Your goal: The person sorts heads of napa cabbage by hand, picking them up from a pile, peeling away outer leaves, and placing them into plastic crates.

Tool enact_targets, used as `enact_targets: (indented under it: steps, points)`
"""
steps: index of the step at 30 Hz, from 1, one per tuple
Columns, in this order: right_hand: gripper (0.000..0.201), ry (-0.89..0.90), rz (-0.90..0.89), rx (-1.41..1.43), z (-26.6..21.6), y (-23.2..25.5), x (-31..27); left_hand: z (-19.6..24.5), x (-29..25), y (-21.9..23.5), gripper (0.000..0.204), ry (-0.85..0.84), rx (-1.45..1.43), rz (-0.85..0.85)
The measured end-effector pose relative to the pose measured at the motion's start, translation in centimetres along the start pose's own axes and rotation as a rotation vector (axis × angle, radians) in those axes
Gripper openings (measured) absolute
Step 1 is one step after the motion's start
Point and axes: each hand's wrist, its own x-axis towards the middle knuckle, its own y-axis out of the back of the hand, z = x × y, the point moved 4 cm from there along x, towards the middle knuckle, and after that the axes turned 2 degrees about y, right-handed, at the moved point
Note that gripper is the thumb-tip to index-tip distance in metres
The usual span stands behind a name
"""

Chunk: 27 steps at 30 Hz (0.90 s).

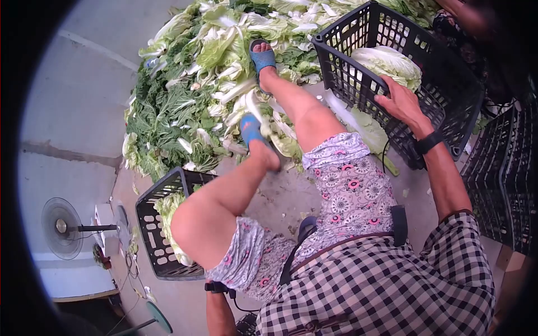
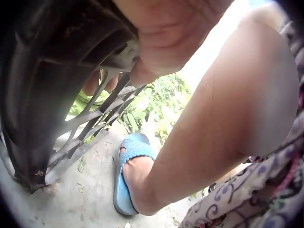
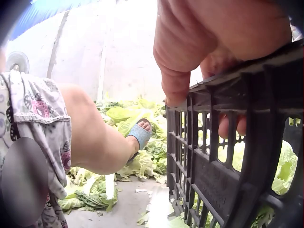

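Note:
My right hand (image 1: pixel 402 103) grips the near rim of a large black plastic crate (image 1: pixel 350 64), its thumb on the outside and fingertips showing through the slots in the right wrist view. Inside that crate lies a pale Chinese cabbage (image 1: pixel 388 64). In the left wrist view my left hand (image 2: pixel 173 35) holds the edge of another black crate (image 2: pixel 42 95), with fingertips showing past the slatted wall. The head view hides this hand behind the thigh; the second crate (image 1: pixel 148 224) stands beside the left knee with leafy cabbage (image 1: pixel 168 215) in it.
A wide heap of loose cabbage leaves (image 1: pixel 185 106) covers the floor ahead, with both sandalled feet at it. A long leaf (image 1: pixel 364 129) lies against the right crate. More black crates (image 1: pixel 510 173) stand at right. A fan (image 1: pixel 61 227) is at left. Another person's arm (image 1: pixel 462 11) shows top right.

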Motion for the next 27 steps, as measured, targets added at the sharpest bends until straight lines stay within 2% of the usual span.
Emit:
enact_targets:
  steps: [9, 13, 16, 25, 27]
  points:
    - [0.057, -0.010, 0.008, -0.031, -0.3, 0.1, 0.1, -0.5, -0.5, 0.0, 0.044, -0.010, -0.012, -0.015]
    - [0.061, 0.087, 0.081, -0.030, 0.6, -0.7, 0.5, -0.7, -0.8, -0.2, 0.044, -0.012, -0.003, -0.019]
    - [0.058, 0.011, -0.025, -0.057, -0.1, -0.6, 1.0, -1.4, -1.2, -0.3, 0.044, -0.019, -0.016, -0.024]
    - [0.054, 0.033, 0.033, -0.153, 0.7, -1.1, 1.2, -2.2, -1.2, 0.0, 0.043, -0.041, -0.022, -0.036]
    - [0.056, -0.018, 0.001, -0.082, 0.0, -0.6, 0.7, -2.3, -1.1, 0.0, 0.043, -0.039, -0.021, -0.039]
